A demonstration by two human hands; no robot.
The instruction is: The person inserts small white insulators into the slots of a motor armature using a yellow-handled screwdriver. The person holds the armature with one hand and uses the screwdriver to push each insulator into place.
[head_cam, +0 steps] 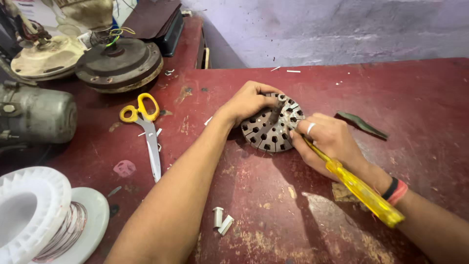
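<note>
Left hand (249,101) grips the slotted metal stator core (271,127) while right hand (328,139) clasps a yellow-handled screwdriver (361,189) at its rim.

No packages, labels, signs or screens clearly visible on red worktable (303,220).

A worn red table (420,98) carries yellow-handled scissors (146,128), a slotted metal core (271,124) and a wire spool (46,220).

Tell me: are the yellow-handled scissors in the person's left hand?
No, the scissors lie on the red table, while the left hand rests on the slotted metal core.
</note>
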